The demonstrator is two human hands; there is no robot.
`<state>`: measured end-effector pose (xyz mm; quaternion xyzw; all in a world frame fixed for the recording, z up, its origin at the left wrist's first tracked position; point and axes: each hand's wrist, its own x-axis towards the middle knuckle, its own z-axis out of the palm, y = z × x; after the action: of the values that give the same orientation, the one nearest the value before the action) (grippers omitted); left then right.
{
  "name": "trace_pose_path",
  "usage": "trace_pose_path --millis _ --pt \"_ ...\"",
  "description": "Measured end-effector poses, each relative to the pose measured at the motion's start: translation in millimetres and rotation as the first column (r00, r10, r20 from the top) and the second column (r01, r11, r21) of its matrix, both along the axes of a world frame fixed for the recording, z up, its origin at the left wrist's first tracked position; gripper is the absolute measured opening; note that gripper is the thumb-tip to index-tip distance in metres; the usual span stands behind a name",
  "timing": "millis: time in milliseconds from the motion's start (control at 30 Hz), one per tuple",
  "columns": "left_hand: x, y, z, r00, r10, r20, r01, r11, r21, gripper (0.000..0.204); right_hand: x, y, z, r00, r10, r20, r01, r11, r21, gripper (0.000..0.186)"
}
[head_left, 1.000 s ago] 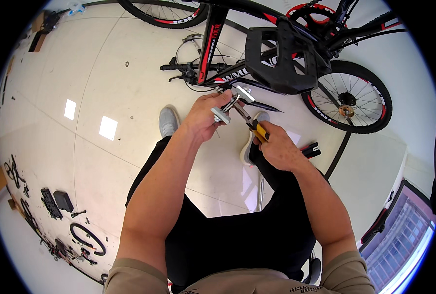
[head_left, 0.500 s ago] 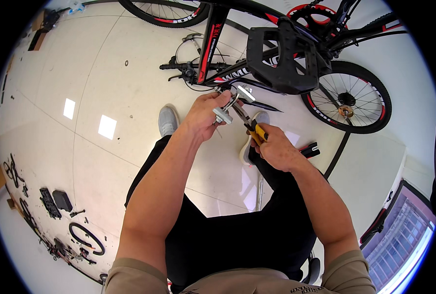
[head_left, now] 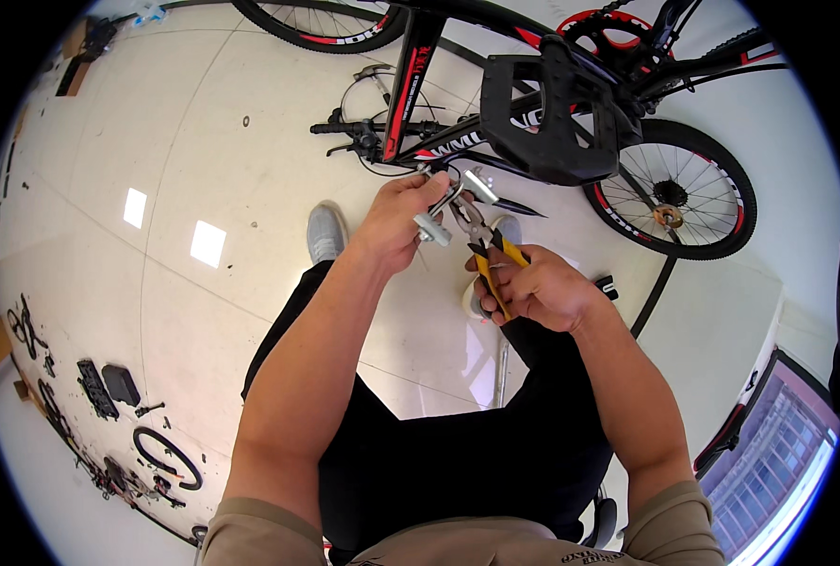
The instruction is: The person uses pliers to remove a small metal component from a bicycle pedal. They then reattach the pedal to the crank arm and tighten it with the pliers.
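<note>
**Yellow-and-black-handled metal pliers [head_left: 479, 234] spread beside a silver metal bracket [head_left: 452, 201]**

The bracket, hard-edged and shiny, shows two blocky end pieces joined by a slimmer middle section. It sits up in front of the bare left hand [head_left: 396, 222], whose thumb and fingers pinch it; the fingertips behind it are hidden. The bare right hand [head_left: 554, 288] has its fingers curled around the pliers' two smooth handles, which stand apart. The pliers' jaws are parted and point toward the bracket; whether they touch it cannot be told.

Beyond the hands is one glossy black-and-red bicycle frame [head_left: 408, 99]. In front of it shows one chunky black pedal [head_left: 559, 108] with large cut-outs, and past that one round, toothed red chainring [head_left: 585, 21]. Two spoked wheels with black tyres show: one cut off at the top [head_left: 330, 43], one whole at the right [head_left: 670, 193].

On the smooth, pale tiled floor [head_left: 203, 330] at left lie one flat, dark rounded block [head_left: 123, 385] and one curved black strip [head_left: 169, 457]. A brown box-like object [head_left: 74, 78] stands at upper left, its contents unclear.
</note>
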<state>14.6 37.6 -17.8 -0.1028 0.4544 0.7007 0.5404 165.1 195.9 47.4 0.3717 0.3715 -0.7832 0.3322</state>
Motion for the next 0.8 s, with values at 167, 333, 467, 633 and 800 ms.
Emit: trace_pose_path --millis 167,333,467,633,800 --pt "-2 -4 -5 1.0 0.016 0.026 -0.015 0.999 -0.048 0.031 -7 -13 7 0.998 0.055 -0.035 -0.046 0.97 0.238 0.056" --pt "-3 -5 -11 0.999 0.007 0.046 -0.004 0.998 -0.066 0.034 5 -8 -14 0.857 0.506 -0.098 -0.284 0.621 0.73 0.056" --pt "-4 -5 -12 1.0 -0.006 0.021 0.007 0.998 -0.062 0.031 13 -15 -22 0.804 0.562 -0.196 -0.099 0.451 0.887 0.056" --pt "-1 -3 -9 0.999 -0.046 -0.003 0.045 0.994 -0.096 0.028 15 -16 -25 0.788 0.599 -0.144 -0.097 0.352 0.931 0.057" --pt "-1 -3 -8 0.999 -0.053 -0.002 0.052 0.994 -0.096 0.031 11 -17 -19 0.786 0.615 -0.065 -0.171 0.317 0.933 0.059"
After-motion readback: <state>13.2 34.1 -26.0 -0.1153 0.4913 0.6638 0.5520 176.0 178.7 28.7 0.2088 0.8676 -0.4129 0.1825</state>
